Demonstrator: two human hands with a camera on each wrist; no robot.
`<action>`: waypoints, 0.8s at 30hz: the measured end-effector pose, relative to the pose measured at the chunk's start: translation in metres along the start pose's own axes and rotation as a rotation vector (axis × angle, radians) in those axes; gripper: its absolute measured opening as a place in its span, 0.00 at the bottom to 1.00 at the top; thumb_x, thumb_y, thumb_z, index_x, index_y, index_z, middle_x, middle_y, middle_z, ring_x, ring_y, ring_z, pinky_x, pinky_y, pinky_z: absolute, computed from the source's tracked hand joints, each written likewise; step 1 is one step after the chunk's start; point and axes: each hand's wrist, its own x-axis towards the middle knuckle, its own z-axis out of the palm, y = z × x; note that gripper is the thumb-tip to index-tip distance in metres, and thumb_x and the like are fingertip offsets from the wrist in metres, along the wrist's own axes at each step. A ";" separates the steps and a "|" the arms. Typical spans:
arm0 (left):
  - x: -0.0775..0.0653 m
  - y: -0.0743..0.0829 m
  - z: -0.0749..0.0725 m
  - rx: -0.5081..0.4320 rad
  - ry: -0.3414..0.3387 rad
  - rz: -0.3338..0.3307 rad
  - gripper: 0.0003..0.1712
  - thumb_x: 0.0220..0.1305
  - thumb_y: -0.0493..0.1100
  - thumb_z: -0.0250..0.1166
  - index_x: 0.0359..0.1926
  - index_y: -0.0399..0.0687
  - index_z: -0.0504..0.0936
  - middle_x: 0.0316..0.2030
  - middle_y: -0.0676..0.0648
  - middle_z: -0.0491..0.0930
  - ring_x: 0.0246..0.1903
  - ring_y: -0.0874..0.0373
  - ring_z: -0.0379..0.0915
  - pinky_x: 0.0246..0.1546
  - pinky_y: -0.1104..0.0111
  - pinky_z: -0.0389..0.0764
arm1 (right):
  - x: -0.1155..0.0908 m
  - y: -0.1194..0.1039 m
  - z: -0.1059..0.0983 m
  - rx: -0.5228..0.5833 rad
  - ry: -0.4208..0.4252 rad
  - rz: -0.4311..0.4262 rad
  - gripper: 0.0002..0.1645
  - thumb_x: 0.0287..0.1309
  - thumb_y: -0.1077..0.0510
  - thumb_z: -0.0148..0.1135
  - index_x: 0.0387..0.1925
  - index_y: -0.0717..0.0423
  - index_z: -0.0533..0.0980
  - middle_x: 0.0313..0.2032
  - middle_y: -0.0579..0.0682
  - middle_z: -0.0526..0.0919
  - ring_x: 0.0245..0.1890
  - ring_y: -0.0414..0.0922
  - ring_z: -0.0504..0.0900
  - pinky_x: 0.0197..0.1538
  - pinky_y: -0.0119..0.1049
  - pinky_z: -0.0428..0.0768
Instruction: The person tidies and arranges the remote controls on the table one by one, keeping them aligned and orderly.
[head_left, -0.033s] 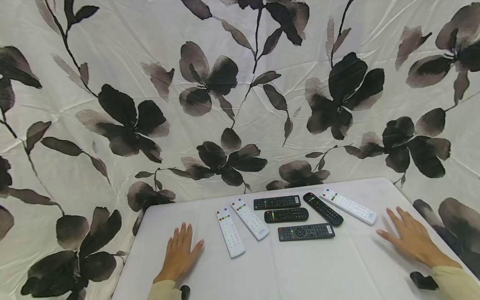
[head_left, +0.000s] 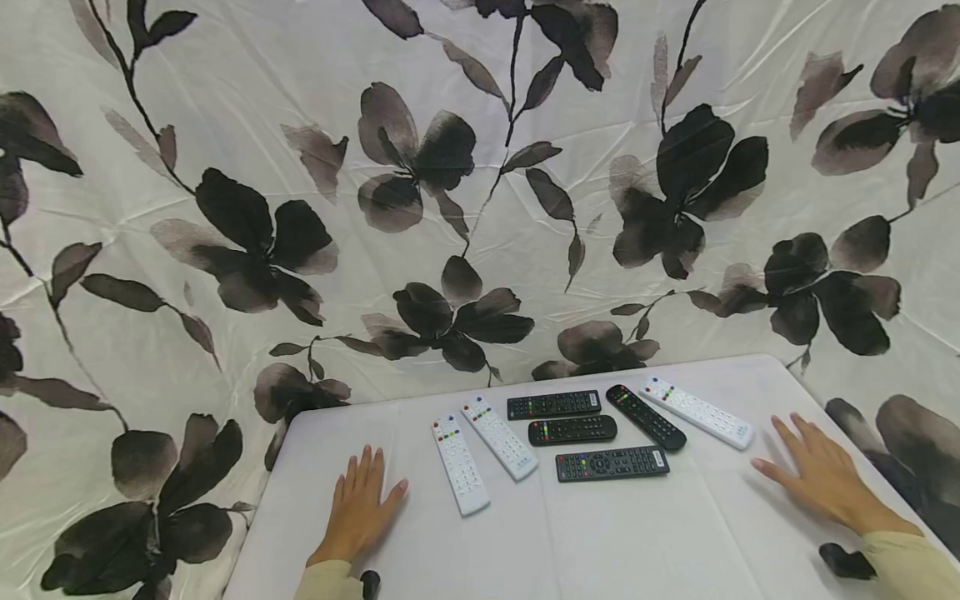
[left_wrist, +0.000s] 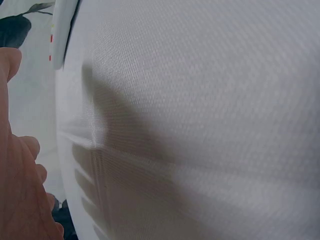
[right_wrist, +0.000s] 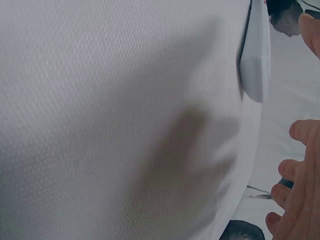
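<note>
My left hand (head_left: 358, 504) is held flat over the left part of the table, fingers straight and thumb spread. It holds nothing; its shadow falls on the cloth in the left wrist view. Nearest to it lies a white remote control (head_left: 461, 467), with a second white remote control (head_left: 499, 439) just beyond. At the right, my right hand (head_left: 821, 479) is likewise spread and holds nothing, its shadow on the cloth in the right wrist view. A third white remote control (head_left: 699, 412) lies close to its fingertips, apart from them.
Several black remote controls lie mid-table: one at the back (head_left: 553, 404), one below it (head_left: 572, 430), a slanted one (head_left: 647, 417) and a front one (head_left: 612, 464). White cloth covers the table (head_left: 517, 550). A floral curtain (head_left: 555, 308) hangs behind.
</note>
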 end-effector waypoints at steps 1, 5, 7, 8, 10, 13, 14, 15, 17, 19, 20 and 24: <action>0.000 0.000 0.000 0.000 -0.004 -0.002 0.51 0.78 0.65 0.54 0.82 0.31 0.51 0.82 0.28 0.42 0.81 0.26 0.33 0.79 0.33 0.36 | 0.000 0.000 0.000 0.000 0.004 -0.001 0.57 0.75 0.32 0.53 0.77 0.76 0.50 0.74 0.84 0.46 0.72 0.83 0.46 0.68 0.83 0.47; 0.000 0.000 0.001 0.000 -0.013 -0.008 0.51 0.79 0.64 0.54 0.82 0.31 0.49 0.82 0.29 0.41 0.81 0.27 0.32 0.79 0.34 0.35 | -0.001 0.000 0.002 0.006 0.018 -0.009 0.56 0.75 0.33 0.54 0.77 0.76 0.51 0.74 0.84 0.47 0.72 0.83 0.48 0.68 0.83 0.49; 0.000 0.000 0.001 0.003 -0.026 -0.017 0.50 0.80 0.63 0.53 0.83 0.32 0.48 0.83 0.30 0.39 0.81 0.28 0.30 0.80 0.35 0.33 | -0.001 0.000 0.002 0.006 0.033 -0.016 0.56 0.75 0.34 0.55 0.77 0.76 0.52 0.73 0.85 0.49 0.70 0.83 0.50 0.67 0.82 0.51; 0.001 0.000 0.002 0.004 -0.031 -0.021 0.51 0.80 0.63 0.53 0.83 0.32 0.47 0.83 0.30 0.39 0.81 0.28 0.30 0.80 0.35 0.33 | -0.001 0.000 0.003 0.009 0.039 -0.020 0.55 0.75 0.34 0.55 0.77 0.76 0.52 0.72 0.85 0.50 0.70 0.84 0.51 0.66 0.82 0.52; 0.000 0.001 0.002 0.003 -0.036 -0.027 0.50 0.80 0.63 0.53 0.83 0.32 0.47 0.83 0.30 0.38 0.81 0.28 0.29 0.80 0.35 0.33 | -0.001 -0.001 0.003 0.014 0.057 -0.030 0.53 0.76 0.36 0.55 0.76 0.76 0.53 0.71 0.85 0.52 0.68 0.85 0.54 0.64 0.82 0.54; 0.001 0.002 0.001 -0.002 -0.039 -0.031 0.51 0.80 0.63 0.53 0.83 0.33 0.46 0.83 0.31 0.37 0.81 0.29 0.29 0.80 0.35 0.32 | -0.001 -0.004 0.004 0.019 0.090 -0.050 0.50 0.76 0.39 0.56 0.76 0.76 0.54 0.69 0.85 0.56 0.65 0.85 0.59 0.61 0.82 0.59; 0.000 0.003 0.001 -0.004 -0.036 -0.028 0.51 0.80 0.63 0.53 0.83 0.33 0.46 0.83 0.30 0.37 0.81 0.28 0.29 0.79 0.35 0.33 | 0.000 -0.005 0.005 0.024 0.104 -0.059 0.49 0.77 0.40 0.56 0.75 0.77 0.55 0.68 0.84 0.58 0.64 0.85 0.60 0.60 0.82 0.61; 0.000 0.004 0.001 -0.007 -0.033 -0.025 0.51 0.80 0.64 0.53 0.83 0.33 0.46 0.83 0.30 0.37 0.81 0.28 0.29 0.79 0.35 0.33 | 0.001 -0.006 0.005 0.029 0.117 -0.066 0.48 0.77 0.41 0.56 0.74 0.77 0.56 0.67 0.84 0.60 0.63 0.84 0.62 0.60 0.82 0.62; 0.001 0.005 0.000 -0.007 -0.033 -0.017 0.51 0.80 0.64 0.52 0.83 0.33 0.46 0.83 0.31 0.37 0.81 0.29 0.29 0.79 0.35 0.33 | 0.002 -0.009 0.004 0.044 0.132 -0.074 0.45 0.78 0.44 0.56 0.73 0.79 0.57 0.65 0.85 0.62 0.61 0.84 0.64 0.58 0.82 0.64; 0.001 0.007 0.000 -0.008 -0.025 -0.003 0.51 0.80 0.64 0.52 0.83 0.33 0.47 0.83 0.30 0.38 0.81 0.28 0.30 0.79 0.34 0.35 | 0.004 -0.011 0.003 0.067 0.145 -0.081 0.43 0.77 0.47 0.57 0.71 0.81 0.59 0.63 0.85 0.64 0.60 0.83 0.66 0.58 0.81 0.66; 0.001 0.009 0.000 -0.010 -0.023 0.004 0.50 0.80 0.64 0.52 0.83 0.33 0.47 0.83 0.30 0.38 0.81 0.28 0.30 0.79 0.34 0.35 | 0.005 -0.012 0.002 0.077 0.144 -0.078 0.42 0.77 0.49 0.58 0.71 0.82 0.59 0.62 0.85 0.65 0.60 0.83 0.66 0.58 0.81 0.67; 0.002 0.017 -0.001 -0.026 -0.003 0.032 0.49 0.80 0.61 0.54 0.83 0.33 0.49 0.83 0.31 0.40 0.81 0.28 0.32 0.79 0.34 0.37 | 0.007 -0.017 -0.001 0.134 0.125 -0.052 0.38 0.78 0.54 0.58 0.70 0.83 0.59 0.60 0.85 0.68 0.59 0.81 0.69 0.59 0.78 0.70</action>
